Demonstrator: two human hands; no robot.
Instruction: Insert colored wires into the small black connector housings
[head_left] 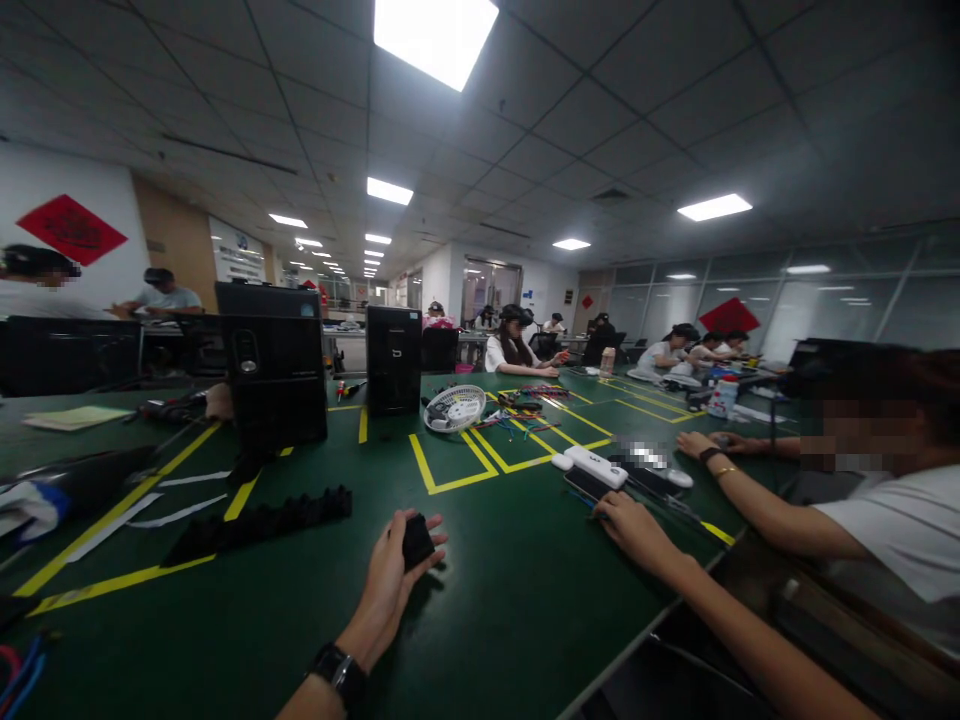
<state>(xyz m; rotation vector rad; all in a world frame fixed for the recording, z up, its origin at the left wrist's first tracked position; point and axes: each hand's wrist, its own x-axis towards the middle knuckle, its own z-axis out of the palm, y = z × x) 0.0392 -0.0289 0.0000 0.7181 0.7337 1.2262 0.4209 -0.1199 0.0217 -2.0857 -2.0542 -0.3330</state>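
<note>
Tabletop [487, 620] in the head view is green and marked out with yellow tape [465, 485]. The wearer's left hand [394, 570] is raised above it, palm turned up, with a small black object [418, 541] held in it; the fingers extend past the object, and a black watch [339, 672] is on that wrist. The right hand [637, 528] is well apart from the left, its fingertips at the near edge of a dark flat item [583, 484]. Whether those fingers are closed on anything cannot be told from this angle. A white oblong device [595, 466] lies on the dark flat item, just beyond the right fingertips.

Left of the left hand, a black strip with a jagged upper edge [270, 520] lies along the table, with narrow pale strips [176, 500] behind its far end. Beyond the left hand stand two upright black cases, a larger case [270, 370] and, to its right, a smaller case [394, 365]. Between and beyond the two hands are a round white grille [457, 412], apparently a fan cover, and a spread of coloured wires [525, 430]. Beyond the right hand, a neighbouring person's hand [701, 450] rests on the table, a dark band at the wrist; a bottle [724, 397] stands past it. Another person [517, 345] sits at the far side, beyond the wires.
</note>
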